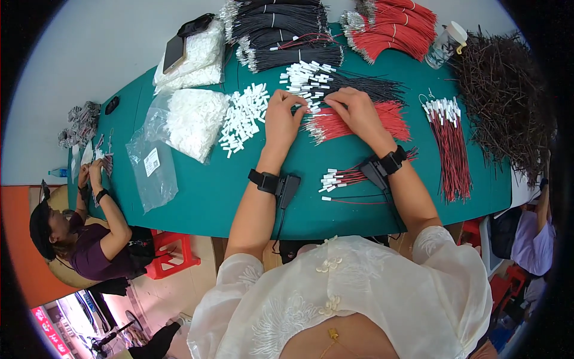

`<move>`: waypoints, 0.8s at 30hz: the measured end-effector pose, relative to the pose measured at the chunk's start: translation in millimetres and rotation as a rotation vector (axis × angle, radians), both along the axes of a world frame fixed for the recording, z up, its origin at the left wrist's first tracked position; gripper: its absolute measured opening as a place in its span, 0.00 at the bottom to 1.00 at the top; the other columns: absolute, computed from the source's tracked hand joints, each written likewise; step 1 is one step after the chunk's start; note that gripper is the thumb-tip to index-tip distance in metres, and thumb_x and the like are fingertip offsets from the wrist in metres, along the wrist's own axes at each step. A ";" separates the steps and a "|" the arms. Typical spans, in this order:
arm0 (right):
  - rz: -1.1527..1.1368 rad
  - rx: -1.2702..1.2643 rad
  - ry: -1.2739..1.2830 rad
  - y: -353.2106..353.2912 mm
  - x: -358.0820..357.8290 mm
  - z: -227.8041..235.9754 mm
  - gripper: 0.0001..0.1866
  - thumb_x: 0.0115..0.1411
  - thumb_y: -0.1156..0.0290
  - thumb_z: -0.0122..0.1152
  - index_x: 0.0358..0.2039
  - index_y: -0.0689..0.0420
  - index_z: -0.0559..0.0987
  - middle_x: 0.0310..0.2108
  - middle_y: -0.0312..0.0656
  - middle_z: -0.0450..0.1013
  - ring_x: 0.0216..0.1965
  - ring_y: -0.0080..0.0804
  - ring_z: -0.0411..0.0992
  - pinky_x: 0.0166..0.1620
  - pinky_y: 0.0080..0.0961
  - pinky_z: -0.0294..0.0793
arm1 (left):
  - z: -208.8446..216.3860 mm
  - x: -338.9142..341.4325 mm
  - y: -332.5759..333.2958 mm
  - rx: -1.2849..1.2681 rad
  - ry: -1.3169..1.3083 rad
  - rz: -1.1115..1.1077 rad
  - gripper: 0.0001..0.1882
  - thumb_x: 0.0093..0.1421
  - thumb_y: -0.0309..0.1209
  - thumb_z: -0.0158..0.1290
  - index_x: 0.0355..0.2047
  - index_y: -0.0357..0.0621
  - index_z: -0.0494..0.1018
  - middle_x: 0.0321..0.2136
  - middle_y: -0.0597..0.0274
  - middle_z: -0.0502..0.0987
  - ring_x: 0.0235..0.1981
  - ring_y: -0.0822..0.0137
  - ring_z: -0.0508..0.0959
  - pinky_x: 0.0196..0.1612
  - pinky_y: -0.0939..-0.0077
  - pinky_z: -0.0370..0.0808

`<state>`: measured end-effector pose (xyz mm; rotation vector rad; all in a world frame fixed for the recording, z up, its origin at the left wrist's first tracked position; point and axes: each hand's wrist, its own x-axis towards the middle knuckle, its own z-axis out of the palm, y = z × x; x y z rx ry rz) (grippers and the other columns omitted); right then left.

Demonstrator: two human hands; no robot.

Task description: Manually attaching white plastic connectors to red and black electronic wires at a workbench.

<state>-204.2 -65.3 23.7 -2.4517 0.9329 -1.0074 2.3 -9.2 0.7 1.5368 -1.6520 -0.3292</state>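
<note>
My left hand [283, 119] is closed in a pinch, with a small white connector housing [308, 109] at its fingertips. To its right, my right hand [360, 115] is also pinched closed; what lies between its fingertips is too small to make out. Both hands hover over a bundle of red wires [391, 119]. Just beyond them lie black wires [373, 87] with white connectors [308, 76] on their left ends. A loose spread of white connector housings [245, 115] lies left of my left hand. Near my right wrist are finished-looking red and black leads [344, 178] with white ends.
Bags of white housings [196, 119] stand on the green table [209, 206] at left. Black [281, 27] and red wire bundles [391, 30] lie at the back, beside a cup [445, 46]. Rightward are connectored leads [449, 149] and a dark wire heap [508, 96]. A co-worker [89, 239] sits left.
</note>
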 end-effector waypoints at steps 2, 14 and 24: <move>-0.004 0.019 -0.059 1.4 1.8 -2.6 0.06 0.59 0.74 0.65 0.36 0.62 0.83 0.30 0.46 0.78 0.31 0.44 0.76 0.38 0.37 0.75 | 0.0 -1.2 -0.3 -0.001 -0.001 0.007 0.09 0.51 0.24 0.65 0.34 0.45 0.81 0.35 0.57 0.73 0.39 0.55 0.75 0.41 0.63 0.73; -0.022 0.178 -0.214 10.6 0.1 11.8 0.05 0.56 0.75 0.68 0.33 0.61 0.83 0.28 0.42 0.77 0.26 0.31 0.75 0.29 0.26 0.72 | 15.1 -8.1 6.1 -0.016 0.226 -0.022 0.06 0.57 0.23 0.62 0.35 0.38 0.79 0.33 0.60 0.78 0.35 0.66 0.79 0.39 0.72 0.75; -0.014 0.110 -0.313 9.3 2.8 8.4 0.04 0.56 0.75 0.68 0.31 0.61 0.82 0.27 0.42 0.76 0.27 0.37 0.75 0.29 0.29 0.73 | 3.6 -6.7 5.4 0.177 0.791 -0.173 0.08 0.63 0.25 0.59 0.41 0.34 0.79 0.33 0.62 0.83 0.34 0.76 0.81 0.40 0.84 0.76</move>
